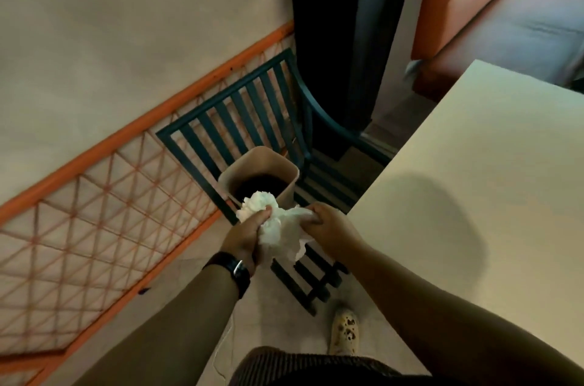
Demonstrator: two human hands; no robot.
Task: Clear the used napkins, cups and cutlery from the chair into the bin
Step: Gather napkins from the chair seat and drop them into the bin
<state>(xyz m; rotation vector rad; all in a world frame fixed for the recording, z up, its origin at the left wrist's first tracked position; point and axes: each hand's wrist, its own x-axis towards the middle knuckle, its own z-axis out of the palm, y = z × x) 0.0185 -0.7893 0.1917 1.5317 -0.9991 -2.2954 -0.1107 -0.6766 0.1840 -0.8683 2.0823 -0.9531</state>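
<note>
At frame centre, the left hand [245, 235] and right hand [328, 227] both grasp crumpled white napkins [278, 227] just above the tan bin [259, 177], which stands on the dark slatted chair [234, 120]. A pale table [474, 196] fills the right, and an orange lattice railing [94, 212] crosses the left.

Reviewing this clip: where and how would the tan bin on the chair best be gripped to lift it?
By the bin's right wall near the rim, probably from the table side: that wall shows bare, while the napkins cover the near rim.
</note>
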